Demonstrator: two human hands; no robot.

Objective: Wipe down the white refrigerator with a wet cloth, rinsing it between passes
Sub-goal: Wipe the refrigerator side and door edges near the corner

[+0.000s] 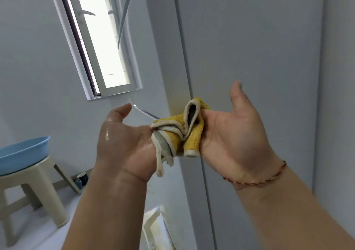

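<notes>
A yellow cloth with pale edging and a grey underside is bunched between my two hands, in front of the white refrigerator. My left hand, wet and shiny, holds the cloth's left end; its fingers are hidden behind the cloth and its thumb points up. On the right end, my right hand grips the cloth with the thumb raised. The refrigerator's tall door fills the right half of the view, its left edge just behind the cloth.
A blue basin sits on a beige plastic stool at the lower left. An open window is set in the white wall behind. A small dark cup stands on the floor by the wall. A white object lies below my hands.
</notes>
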